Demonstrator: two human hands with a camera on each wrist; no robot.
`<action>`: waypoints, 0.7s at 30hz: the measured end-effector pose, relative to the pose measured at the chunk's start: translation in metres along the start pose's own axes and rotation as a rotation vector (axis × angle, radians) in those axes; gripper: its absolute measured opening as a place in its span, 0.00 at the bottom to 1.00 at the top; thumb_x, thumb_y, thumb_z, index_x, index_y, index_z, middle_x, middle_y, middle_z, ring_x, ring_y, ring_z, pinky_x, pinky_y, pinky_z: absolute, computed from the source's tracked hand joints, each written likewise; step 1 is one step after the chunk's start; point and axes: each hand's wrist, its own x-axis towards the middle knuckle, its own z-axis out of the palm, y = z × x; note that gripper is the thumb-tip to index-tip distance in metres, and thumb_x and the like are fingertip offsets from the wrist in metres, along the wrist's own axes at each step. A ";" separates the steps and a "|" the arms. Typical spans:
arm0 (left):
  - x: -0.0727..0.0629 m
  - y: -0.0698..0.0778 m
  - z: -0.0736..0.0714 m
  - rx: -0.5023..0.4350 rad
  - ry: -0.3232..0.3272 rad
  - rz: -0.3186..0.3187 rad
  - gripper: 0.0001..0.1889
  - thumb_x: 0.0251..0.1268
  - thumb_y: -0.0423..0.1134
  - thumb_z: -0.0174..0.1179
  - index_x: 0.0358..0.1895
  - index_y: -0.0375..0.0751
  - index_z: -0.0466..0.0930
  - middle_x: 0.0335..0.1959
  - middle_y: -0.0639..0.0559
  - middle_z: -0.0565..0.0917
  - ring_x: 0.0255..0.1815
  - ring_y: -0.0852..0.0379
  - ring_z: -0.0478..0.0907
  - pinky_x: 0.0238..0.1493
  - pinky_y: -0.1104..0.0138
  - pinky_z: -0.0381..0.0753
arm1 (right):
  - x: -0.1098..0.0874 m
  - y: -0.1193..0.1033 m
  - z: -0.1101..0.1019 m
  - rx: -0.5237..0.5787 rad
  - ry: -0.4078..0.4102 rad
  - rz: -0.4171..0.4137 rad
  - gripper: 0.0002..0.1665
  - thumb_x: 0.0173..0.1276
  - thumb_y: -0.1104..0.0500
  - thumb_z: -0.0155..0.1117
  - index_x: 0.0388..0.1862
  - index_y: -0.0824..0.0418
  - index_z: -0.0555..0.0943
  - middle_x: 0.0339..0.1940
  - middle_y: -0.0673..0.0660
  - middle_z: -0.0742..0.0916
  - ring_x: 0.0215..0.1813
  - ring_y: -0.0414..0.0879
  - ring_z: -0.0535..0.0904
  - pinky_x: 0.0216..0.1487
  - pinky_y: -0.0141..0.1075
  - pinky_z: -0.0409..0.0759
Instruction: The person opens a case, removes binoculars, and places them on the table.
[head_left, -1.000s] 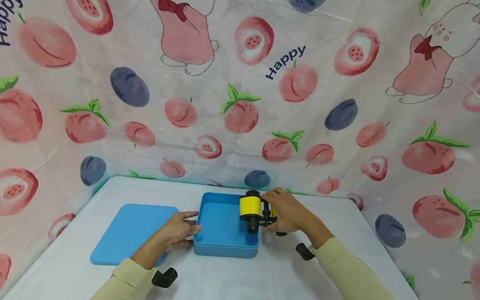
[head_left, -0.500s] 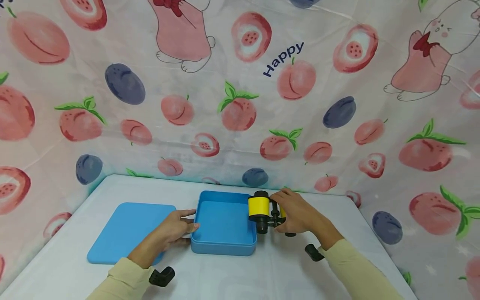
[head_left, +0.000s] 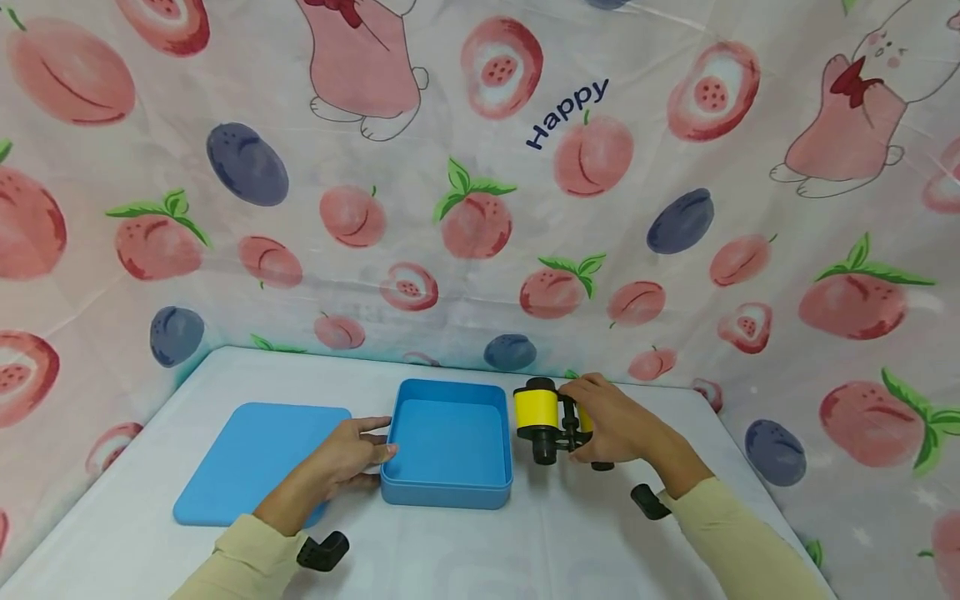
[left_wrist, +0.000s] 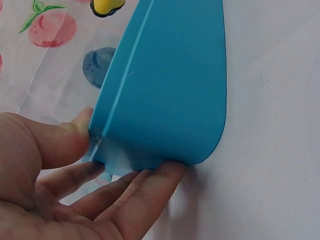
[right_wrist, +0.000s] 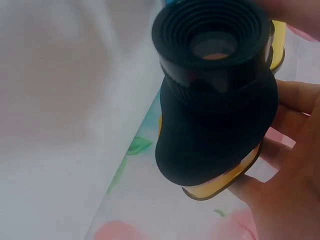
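Note:
Black-and-yellow binoculars [head_left: 537,408] are in my right hand [head_left: 618,421], just right of the blue box and above the table. My thumb and fingers grip them across the middle bridge and right barrel. Up close in the right wrist view, an eyepiece [right_wrist: 215,50] faces the camera and the fingers lie along the far side. The open-topped blue box [head_left: 446,496] stands on the table with nothing in it. My left hand [head_left: 348,458] holds its left side. In the left wrist view, the thumb is at the rim of the box [left_wrist: 170,85] and the fingers touch its outer wall.
A flat blue lid [head_left: 247,458] lies on the white table [head_left: 465,558] left of the box, partly behind my left forearm. A fruit-printed cloth [head_left: 420,208] hangs behind the table. Black wrist-worn devices [head_left: 324,552] stick out from both sleeves.
My right hand has carried the binoculars rightward, from over the box's right side to beyond its edge. My left hand stays at the box. The head view has shifted slightly.

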 end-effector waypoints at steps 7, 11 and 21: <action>0.000 0.000 -0.001 -0.005 -0.004 -0.001 0.34 0.78 0.32 0.59 0.82 0.34 0.57 0.77 0.22 0.64 0.74 0.25 0.69 0.61 0.39 0.83 | -0.004 0.007 -0.006 0.030 -0.003 -0.016 0.52 0.44 0.46 0.88 0.68 0.59 0.77 0.65 0.57 0.82 0.68 0.56 0.71 0.64 0.57 0.84; 0.000 0.000 -0.001 0.006 -0.005 -0.001 0.34 0.77 0.32 0.60 0.82 0.34 0.57 0.77 0.22 0.64 0.74 0.25 0.70 0.61 0.40 0.83 | -0.006 0.011 -0.009 0.049 -0.010 -0.011 0.52 0.44 0.46 0.88 0.68 0.59 0.77 0.65 0.58 0.82 0.67 0.56 0.71 0.62 0.57 0.84; -0.001 0.000 -0.001 -0.005 -0.002 -0.006 0.35 0.77 0.32 0.60 0.82 0.34 0.57 0.77 0.22 0.64 0.74 0.24 0.70 0.61 0.38 0.82 | -0.012 0.019 -0.014 0.066 -0.029 0.013 0.54 0.43 0.45 0.88 0.69 0.58 0.75 0.66 0.60 0.80 0.63 0.55 0.73 0.61 0.57 0.85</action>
